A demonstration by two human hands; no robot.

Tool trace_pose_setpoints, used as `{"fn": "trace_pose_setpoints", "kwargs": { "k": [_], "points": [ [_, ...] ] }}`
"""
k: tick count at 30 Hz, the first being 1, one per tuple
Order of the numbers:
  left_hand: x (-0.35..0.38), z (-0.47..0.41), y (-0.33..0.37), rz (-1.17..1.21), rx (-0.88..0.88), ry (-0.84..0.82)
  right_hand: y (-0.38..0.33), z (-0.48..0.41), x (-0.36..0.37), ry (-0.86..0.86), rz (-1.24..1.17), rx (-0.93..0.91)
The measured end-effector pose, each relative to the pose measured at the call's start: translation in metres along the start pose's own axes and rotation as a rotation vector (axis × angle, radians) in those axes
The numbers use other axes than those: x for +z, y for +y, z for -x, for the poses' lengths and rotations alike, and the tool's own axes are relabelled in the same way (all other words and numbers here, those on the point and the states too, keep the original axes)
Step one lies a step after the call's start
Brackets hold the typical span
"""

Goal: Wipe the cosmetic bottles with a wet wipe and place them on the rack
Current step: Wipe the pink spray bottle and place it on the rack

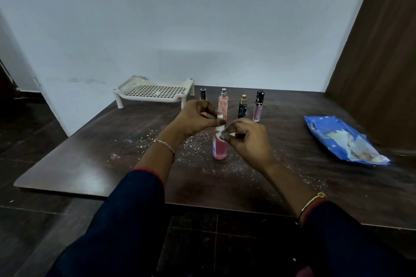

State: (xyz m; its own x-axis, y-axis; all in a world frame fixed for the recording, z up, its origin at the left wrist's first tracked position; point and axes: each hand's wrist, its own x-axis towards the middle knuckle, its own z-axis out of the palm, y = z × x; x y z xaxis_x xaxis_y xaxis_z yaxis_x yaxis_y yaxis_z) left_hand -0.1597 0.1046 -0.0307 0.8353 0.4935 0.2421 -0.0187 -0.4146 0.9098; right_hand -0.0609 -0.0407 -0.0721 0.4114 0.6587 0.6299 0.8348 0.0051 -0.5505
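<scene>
Observed: left hand [198, 117] and right hand [245, 139] each pinch a small white wet wipe [222, 134] at the top of the clear pink-liquid bottle [219, 148]. The bottle stands upright on the dark wooden bench [90, 164]. White perforated plastic rack [155, 92] at rear left.

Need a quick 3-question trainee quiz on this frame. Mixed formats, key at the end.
1. True or false: a bottle already stands on the rack.
2. How many bottles are in the back row of bottles behind the pink bottle? A) two B) four C) six
3. Fill in: the ____ hand pinches the pink bottle's cap.
Key:
1. False. The rack holds nothing.
2. B.
3. Left. The left hand pinches the cap, while the right hand pinches a white wipe at the neck.
</scene>
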Motion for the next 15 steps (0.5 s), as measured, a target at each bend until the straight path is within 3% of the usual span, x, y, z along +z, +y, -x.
{"fn": "trace_pose_setpoints", "kwargs": {
  "k": [6,12,15],
  "points": [
    [-0.006,0.005,0.004,-0.026,0.017,-0.076,0.007,-0.002,-0.003,-0.092,-0.413,0.350],
    [-0.011,0.010,0.006,-0.042,0.018,-0.122,0.022,-0.005,0.001,-0.091,-0.197,0.403],
    [-0.012,0.011,0.007,-0.052,0.022,-0.139,0.018,-0.017,-0.005,-0.040,-0.398,0.511]
  ]
}}
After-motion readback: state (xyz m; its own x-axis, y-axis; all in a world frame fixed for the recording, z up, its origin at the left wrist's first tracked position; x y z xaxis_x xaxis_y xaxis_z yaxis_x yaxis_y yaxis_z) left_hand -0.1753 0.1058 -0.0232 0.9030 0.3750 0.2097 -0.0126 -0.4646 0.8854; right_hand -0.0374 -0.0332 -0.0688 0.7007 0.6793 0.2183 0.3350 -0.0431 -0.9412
